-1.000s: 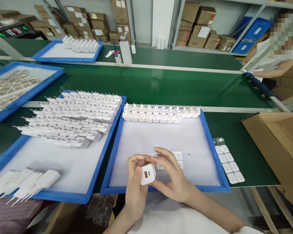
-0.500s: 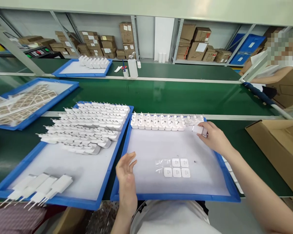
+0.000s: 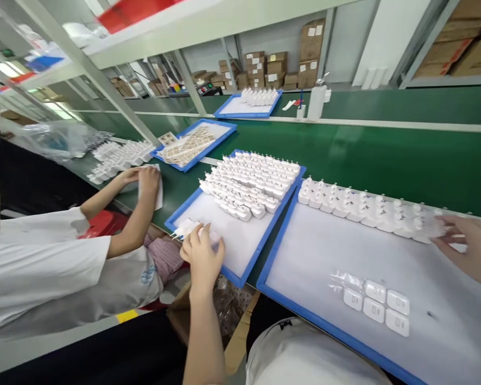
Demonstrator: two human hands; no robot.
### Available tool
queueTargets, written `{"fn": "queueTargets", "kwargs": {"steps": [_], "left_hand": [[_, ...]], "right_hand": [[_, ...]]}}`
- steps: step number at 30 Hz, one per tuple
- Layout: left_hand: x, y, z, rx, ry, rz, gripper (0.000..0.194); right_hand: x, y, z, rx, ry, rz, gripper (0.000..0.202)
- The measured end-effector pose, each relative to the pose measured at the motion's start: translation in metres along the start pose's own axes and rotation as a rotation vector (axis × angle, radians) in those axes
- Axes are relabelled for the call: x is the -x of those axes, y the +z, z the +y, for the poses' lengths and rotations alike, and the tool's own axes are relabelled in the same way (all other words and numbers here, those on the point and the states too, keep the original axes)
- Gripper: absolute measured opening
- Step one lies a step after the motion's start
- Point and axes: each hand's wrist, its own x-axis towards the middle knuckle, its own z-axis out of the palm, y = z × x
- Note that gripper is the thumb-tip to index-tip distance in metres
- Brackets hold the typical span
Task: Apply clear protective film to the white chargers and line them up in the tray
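My left hand [image 3: 202, 254] reaches over the near left corner of the left blue-rimmed tray [image 3: 246, 275], its curved fingers at a few white chargers [image 3: 186, 227] with thin prongs. Whether it grips one is unclear. Rows of white chargers [image 3: 252, 182] fill the back of that tray. My right hand [image 3: 463, 240], blurred, is closed on a white charger at the end of the row [image 3: 356, 206] in the right tray [image 3: 272, 267]. Several square white pieces [image 3: 373, 309] in clear film lie in the middle of the right tray.
At the left, a person's hands [image 3: 147, 179] hold a white sheet on the bench beside more chargers [image 3: 122, 155]. Behind are a tray of beige pieces [image 3: 192, 144], another charger tray [image 3: 244, 113] and a bottle [image 3: 316, 101]. Shelf posts [image 3: 92, 75] slant at the left.
The view has swung left, showing the neighbouring person. My left hand has moved from beside the right tray to the chargers in the left tray. My right hand stays near the back row.
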Motion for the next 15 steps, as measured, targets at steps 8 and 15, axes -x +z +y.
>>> {"fn": "queueTargets", "kwargs": {"steps": [8, 15], "left_hand": [[-0.003, 0.010, 0.006, -0.016, 0.000, -0.033, 0.042], [0.060, 0.012, 0.099, 1.148, -0.082, -0.463, 0.040]], "right_hand": [[0.033, 0.002, -0.104, 0.204, 0.032, -0.222, 0.030], [0.070, 0.051, -0.162, -0.123, 0.028, -0.519, 0.027]]}}
